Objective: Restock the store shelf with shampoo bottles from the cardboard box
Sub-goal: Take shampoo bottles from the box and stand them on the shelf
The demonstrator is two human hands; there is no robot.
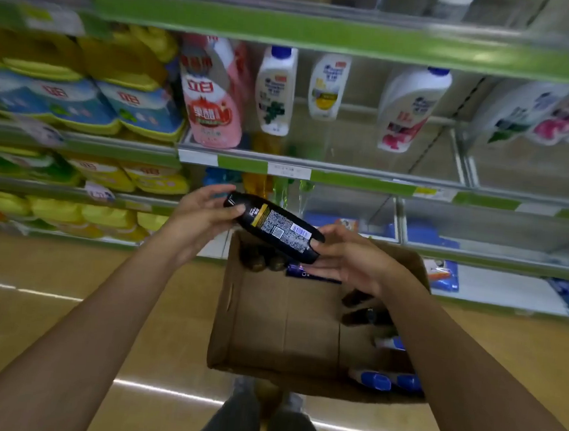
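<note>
Gripping its two ends, your left hand (204, 213) and right hand (344, 258) hold a black shampoo bottle (275, 226) tilted above the open cardboard box (267, 317), below the shelf (314, 173). Your right palm hides the bottle's lower end. Its back label shows small white print, a yellow band and a barcode, too blurred to read.

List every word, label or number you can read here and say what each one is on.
"立白": red logo on the pink refill pouch on the shelf.
"立白": the same logo, blurred, on the blue and yellow packs to its left.
Black bottle, held by the left hand and right hand: barcode and fine print, too small to read.
White bottles: labels blurred, unreadable.
Shelf price tags: unreadable.
</note>
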